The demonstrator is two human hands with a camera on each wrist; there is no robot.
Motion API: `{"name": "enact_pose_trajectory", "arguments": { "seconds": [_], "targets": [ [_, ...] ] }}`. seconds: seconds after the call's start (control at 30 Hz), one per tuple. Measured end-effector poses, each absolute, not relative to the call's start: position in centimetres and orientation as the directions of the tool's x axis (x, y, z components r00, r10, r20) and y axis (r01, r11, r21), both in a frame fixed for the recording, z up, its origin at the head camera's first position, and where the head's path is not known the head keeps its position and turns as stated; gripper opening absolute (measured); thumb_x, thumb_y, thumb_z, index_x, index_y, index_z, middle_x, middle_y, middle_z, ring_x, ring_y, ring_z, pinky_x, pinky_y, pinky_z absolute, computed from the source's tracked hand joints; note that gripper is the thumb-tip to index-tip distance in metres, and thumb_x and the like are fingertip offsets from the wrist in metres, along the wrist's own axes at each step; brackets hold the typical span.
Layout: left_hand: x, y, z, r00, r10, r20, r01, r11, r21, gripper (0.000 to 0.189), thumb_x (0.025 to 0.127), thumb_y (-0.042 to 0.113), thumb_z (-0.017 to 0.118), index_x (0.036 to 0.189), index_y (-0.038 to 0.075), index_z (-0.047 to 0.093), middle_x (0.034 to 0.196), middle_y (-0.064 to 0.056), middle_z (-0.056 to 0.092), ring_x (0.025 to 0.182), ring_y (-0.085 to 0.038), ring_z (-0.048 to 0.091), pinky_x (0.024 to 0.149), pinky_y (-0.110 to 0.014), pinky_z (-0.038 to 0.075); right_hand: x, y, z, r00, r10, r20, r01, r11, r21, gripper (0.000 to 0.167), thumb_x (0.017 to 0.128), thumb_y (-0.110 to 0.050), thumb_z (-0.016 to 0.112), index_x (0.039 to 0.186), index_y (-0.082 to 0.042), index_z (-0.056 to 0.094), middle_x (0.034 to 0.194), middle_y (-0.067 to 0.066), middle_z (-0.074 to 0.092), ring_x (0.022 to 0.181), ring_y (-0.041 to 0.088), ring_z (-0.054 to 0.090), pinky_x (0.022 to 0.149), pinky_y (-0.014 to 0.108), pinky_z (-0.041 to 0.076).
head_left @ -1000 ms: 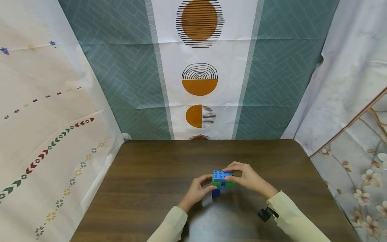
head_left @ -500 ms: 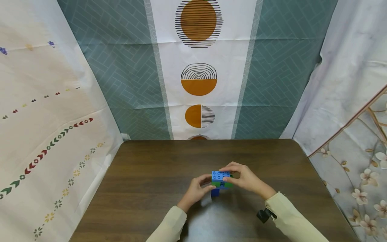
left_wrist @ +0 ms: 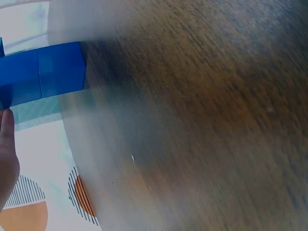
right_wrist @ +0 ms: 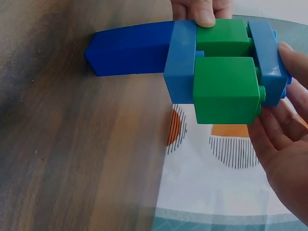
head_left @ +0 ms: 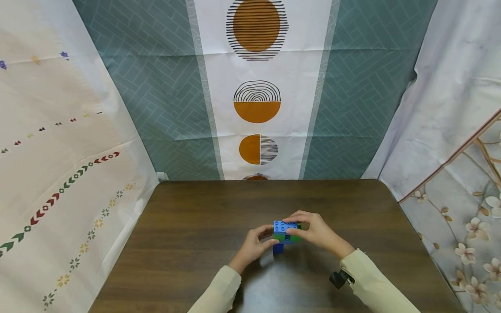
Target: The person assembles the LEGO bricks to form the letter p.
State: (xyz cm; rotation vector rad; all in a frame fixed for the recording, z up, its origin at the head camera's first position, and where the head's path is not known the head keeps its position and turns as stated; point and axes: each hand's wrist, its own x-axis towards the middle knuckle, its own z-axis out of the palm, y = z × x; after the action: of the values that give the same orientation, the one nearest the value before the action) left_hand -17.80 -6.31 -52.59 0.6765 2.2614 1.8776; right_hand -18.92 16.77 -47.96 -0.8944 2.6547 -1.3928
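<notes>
A stacked toy-brick build stands upright on the wooden table. Dark blue bricks [right_wrist: 130, 50] form its leg, with a lighter blue brick [right_wrist: 180, 67] across them and two green bricks [right_wrist: 226, 91] side by side above. The top blue brick [head_left: 285, 226] lies over the green ones; some green studs show beneath its edge in the right wrist view. My left hand [head_left: 253, 247] holds the build from the left, its fingertips at the green layer. From the right, my right hand [head_left: 318, 231] pinches the top brick between thumb and fingers. Part of that brick hides behind the fingers.
The brown table [head_left: 188, 243] reaches back to a patterned curtain [head_left: 258, 87]. More cloth hangs on the left [head_left: 70, 174] and right [head_left: 442, 217]. A small black camera [head_left: 337, 279] sits at the right wrist.
The right hand and top brick have shifted slightly left, mostly between the first two frames. The left hand keeps its hold on the build.
</notes>
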Motion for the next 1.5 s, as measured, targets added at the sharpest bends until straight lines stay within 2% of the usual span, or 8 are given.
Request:
{"name": "enact_pose_trajectory", "arguments": {
  "seconds": [0.33, 0.57, 0.77, 0.97, 1.17, 1.5],
  "targets": [
    [-17.8, -6.4, -52.6, -0.893, 0.413, 0.178, 0.251, 0.13, 0.959, 0.034, 0.086, 0.001, 0.07, 0.119, -0.002, 0.062, 0.115, -0.017, 0.066, 0.11, -0.032, 0.061, 0.096, -0.045, 0.049, -18.7, 16.6, -48.2, -0.844, -0.479, 0.241, -0.469, 0.443, -0.764, 0.032, 0.087, -0.031, 0.071, 0.117, -0.019, 0.07, 0.106, -0.008, 0.064, 0.093, 0.01, 0.059, 0.078, 0.03, 0.054],
    [-19.2, -6.4, -56.2, -0.877, 0.421, 0.23, 0.315, 0.143, 0.938, 0.036, 0.087, 0.013, 0.072, 0.121, 0.003, 0.063, 0.116, -0.011, 0.066, 0.109, -0.023, 0.063, 0.093, -0.034, 0.052, -19.0, 16.9, -47.9, -0.838, -0.502, 0.212, -0.457, 0.436, -0.775, 0.033, 0.088, -0.031, 0.07, 0.119, -0.018, 0.069, 0.103, -0.007, 0.065, 0.089, 0.011, 0.059, 0.075, 0.032, 0.055],
    [-19.1, -6.2, -56.0, -0.897, 0.406, 0.174, 0.257, 0.158, 0.953, 0.036, 0.086, 0.008, 0.072, 0.121, 0.005, 0.063, 0.117, -0.01, 0.066, 0.111, -0.024, 0.062, 0.095, -0.032, 0.05, -19.1, 17.0, -47.6, -0.817, -0.529, 0.23, -0.493, 0.432, -0.755, 0.033, 0.088, -0.031, 0.069, 0.118, -0.015, 0.07, 0.102, -0.005, 0.065, 0.086, 0.01, 0.058, 0.069, 0.028, 0.055],
    [-18.7, -6.2, -54.7, -0.894, 0.412, 0.176, 0.26, 0.159, 0.952, 0.036, 0.086, 0.002, 0.07, 0.121, 0.0, 0.062, 0.116, -0.015, 0.066, 0.11, -0.03, 0.062, 0.096, -0.04, 0.05, -18.9, 17.1, -47.6, -0.815, -0.515, 0.266, -0.517, 0.439, -0.735, 0.032, 0.087, -0.029, 0.071, 0.116, -0.014, 0.071, 0.1, -0.006, 0.065, 0.086, 0.009, 0.059, 0.07, 0.029, 0.055],
    [-17.9, -6.5, -52.7, -0.891, 0.414, 0.185, 0.262, 0.136, 0.956, 0.034, 0.086, -0.001, 0.07, 0.119, -0.004, 0.062, 0.115, -0.019, 0.065, 0.109, -0.034, 0.061, 0.095, -0.048, 0.049, -19.0, 16.8, -47.5, -0.817, -0.52, 0.25, -0.51, 0.447, -0.734, 0.034, 0.088, -0.03, 0.069, 0.118, -0.014, 0.07, 0.101, -0.006, 0.064, 0.085, 0.009, 0.058, 0.069, 0.028, 0.054],
    [-17.9, -6.3, -52.7, -0.885, 0.418, 0.203, 0.282, 0.137, 0.95, 0.035, 0.086, 0.0, 0.07, 0.119, -0.003, 0.062, 0.115, -0.019, 0.065, 0.109, -0.032, 0.062, 0.095, -0.042, 0.05, -18.8, 16.6, -47.3, -0.823, -0.514, 0.24, -0.501, 0.46, -0.733, 0.034, 0.087, -0.028, 0.071, 0.118, -0.014, 0.07, 0.1, -0.006, 0.064, 0.085, 0.009, 0.058, 0.069, 0.029, 0.055]
  ]
}}
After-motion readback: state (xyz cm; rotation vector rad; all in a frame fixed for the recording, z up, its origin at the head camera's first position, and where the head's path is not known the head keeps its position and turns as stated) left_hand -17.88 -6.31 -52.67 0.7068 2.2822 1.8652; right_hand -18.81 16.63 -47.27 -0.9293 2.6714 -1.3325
